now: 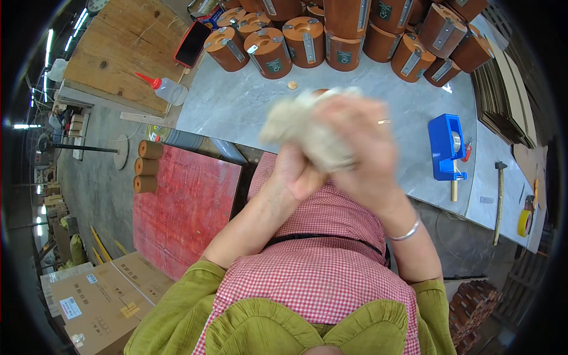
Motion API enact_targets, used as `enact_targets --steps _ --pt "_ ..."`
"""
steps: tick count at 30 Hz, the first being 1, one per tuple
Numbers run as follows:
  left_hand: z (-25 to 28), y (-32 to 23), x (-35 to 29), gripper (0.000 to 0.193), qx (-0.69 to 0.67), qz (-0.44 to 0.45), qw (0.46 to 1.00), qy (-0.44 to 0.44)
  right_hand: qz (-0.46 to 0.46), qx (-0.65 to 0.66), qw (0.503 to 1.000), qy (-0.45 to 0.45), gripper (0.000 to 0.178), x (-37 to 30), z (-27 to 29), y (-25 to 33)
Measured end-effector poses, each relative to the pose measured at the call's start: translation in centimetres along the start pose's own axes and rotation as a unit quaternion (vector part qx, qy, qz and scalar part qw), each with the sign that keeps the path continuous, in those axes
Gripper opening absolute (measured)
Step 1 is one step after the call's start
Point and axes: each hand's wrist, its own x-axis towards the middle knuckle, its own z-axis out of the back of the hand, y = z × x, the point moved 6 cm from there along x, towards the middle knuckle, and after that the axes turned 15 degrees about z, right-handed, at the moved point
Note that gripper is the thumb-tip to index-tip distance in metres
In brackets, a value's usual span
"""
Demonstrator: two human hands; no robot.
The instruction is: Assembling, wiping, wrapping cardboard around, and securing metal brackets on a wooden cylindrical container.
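A pale, crumpled cloth (296, 125) is bunched between my hands above the near edge of the grey table. My left hand (297, 173) is closed on it from below, with its fingers mostly hidden. My right hand (368, 148) presses round the cloth from the right and is smeared by motion. A bit of something reddish-brown (320, 92) peeks out at the cloth's far edge; most of it is covered, so I cannot tell its kind. Beyond my hands, several brown wooden cylinders with metal strips (303, 42) stand on the table (236, 100), some stacked.
At right sit a blue tape dispenser (445, 147), a hammer (499, 204), yellow tape (525, 222) and cardboard sheets (503, 89). At left are a red-capped bottle (170, 92), a phone (192, 44), a red board (183, 207) with three small cylinders (147, 167), and a carton (106, 299).
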Motion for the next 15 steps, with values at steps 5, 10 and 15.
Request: enact_targets --steps 5,10,15 --pt "-1.7 1.5 -1.1 0.048 -0.133 0.060 0.983 0.108 0.045 0.013 0.993 0.104 0.044 -2.9 -0.3 1.6" --pt "-2.5 -0.8 -1.1 0.059 -0.077 0.021 0.997 -0.019 -0.045 0.064 0.984 0.158 0.047 -9.1 1.8 1.8" --pt "-2.4 -0.7 -1.2 0.057 -0.026 -0.008 0.999 -0.042 -0.088 0.007 0.995 0.038 0.036 -4.3 3.8 1.9"
